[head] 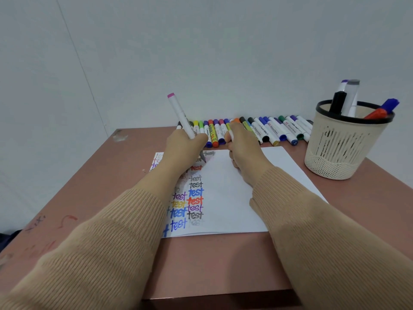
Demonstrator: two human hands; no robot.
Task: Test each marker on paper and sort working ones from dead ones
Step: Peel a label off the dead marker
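My left hand (183,146) grips a white marker (180,115) with a pink end cap, tilted, its dark tip touching the white paper (234,193) near the top of a column of the word "test" in several colours. My right hand (242,148) rests on the paper's far edge, fingers closed around a small white piece that looks like the marker's cap (231,136). A row of several capped markers (268,130) lies along the table's back edge by the wall. The left forearm hides part of the writing.
A beige mesh cup (342,151) with a black rim stands at the right back and holds several markers. The brown table (100,198) has scribbles near its left edge. A white wall rises directly behind the marker row.
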